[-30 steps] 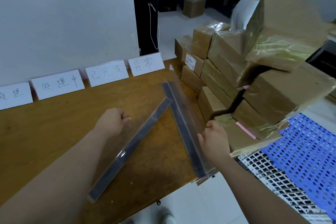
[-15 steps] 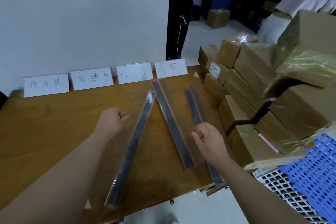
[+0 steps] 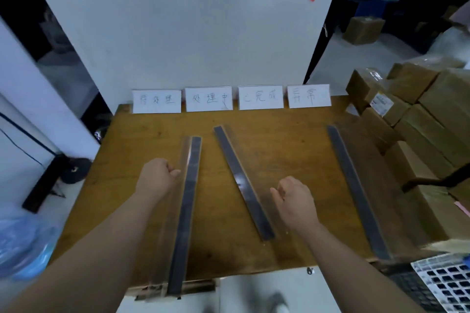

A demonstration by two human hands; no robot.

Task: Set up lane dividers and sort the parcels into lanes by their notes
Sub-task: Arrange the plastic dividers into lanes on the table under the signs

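Three long clear dividers with dark base strips lie on the wooden table point(image 3: 292, 140). My left hand point(image 3: 156, 176) pinches the clear wall of the left divider point(image 3: 187, 208), which overhangs the near edge. The middle divider point(image 3: 243, 183) lies slanted, its far end leaning left. My right hand point(image 3: 296, 198) hovers just right of it, fingers loosely curled around nothing. The right divider point(image 3: 357, 190) rests by the table's right side. Four white handwritten label cards point(image 3: 232, 98) stand along the far edge. Brown taped parcels point(image 3: 417, 119) are stacked on the right.
A white panel point(image 3: 178, 20) rises behind the cards. A blue plastic bag point(image 3: 24, 244) lies on the floor at left. A white perforated crate point(image 3: 445, 279) sits at the lower right. Another box point(image 3: 363, 29) stands on the floor far back.
The dividers have spread apart: the left one moved left with my left hand, the right one now lies by the parcels. My right hand has let go and moved left, beside the middle divider.
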